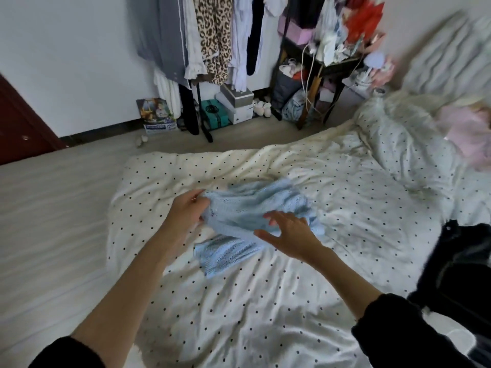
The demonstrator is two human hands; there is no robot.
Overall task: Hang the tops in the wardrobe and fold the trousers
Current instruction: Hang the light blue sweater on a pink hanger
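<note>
One blue knit top (249,208); left hand (186,211) fingers grip it; right hand (289,235) fingers spread

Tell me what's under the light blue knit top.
The light blue knit top lies on the polka-dot duvet, its left end gripped by the left hand. Anything beneath it stays covered.

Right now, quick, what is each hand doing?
Left hand: grips the light blue knitted top at its edge.
Right hand: open, fingers spread over the top, holding nothing.
</note>
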